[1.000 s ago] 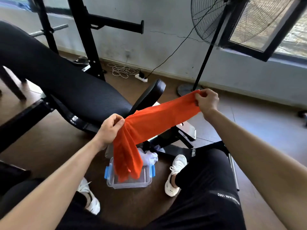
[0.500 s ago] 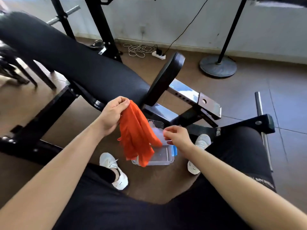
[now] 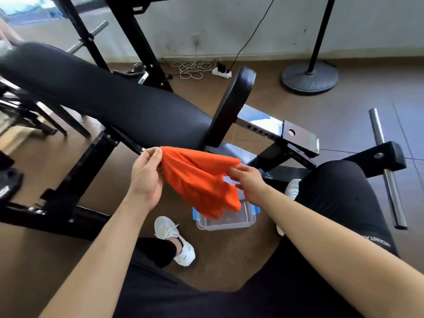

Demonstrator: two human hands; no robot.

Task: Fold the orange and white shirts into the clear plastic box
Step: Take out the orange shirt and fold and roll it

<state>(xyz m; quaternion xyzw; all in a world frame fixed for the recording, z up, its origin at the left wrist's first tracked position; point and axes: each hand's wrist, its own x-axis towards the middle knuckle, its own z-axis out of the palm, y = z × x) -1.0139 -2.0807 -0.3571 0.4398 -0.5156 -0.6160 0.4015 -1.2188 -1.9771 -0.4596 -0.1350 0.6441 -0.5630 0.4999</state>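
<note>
Two forearms reach forward over a pair of dark-clad legs, and between them hangs the orange shirt (image 3: 202, 182), bunched into a narrow bundle. At one upper end the left hand (image 3: 145, 177) has its thumb and fingers pinched on the cloth; the right hand (image 3: 249, 183) has its fingertips closed on the opposite edge, so the fabric sags between the two grips and its loose tail drops downward. Holding it by both ends this way likely keeps the fold together while it is brought over its target.

Just beneath, on the brown floor between two white shoes (image 3: 176, 241), sits the clear plastic box (image 3: 226, 220) with blue clips, lid off. The shirt's lowest folds hang over its near-left part; whether they touch the bottom I cannot tell. No white shirt shows in this view; the hanging cloth hides the box's far part.

Beyond, a black padded bench (image 3: 110, 102) slants across, and farther off a fan base (image 3: 309, 76) stands near the wall.
</note>
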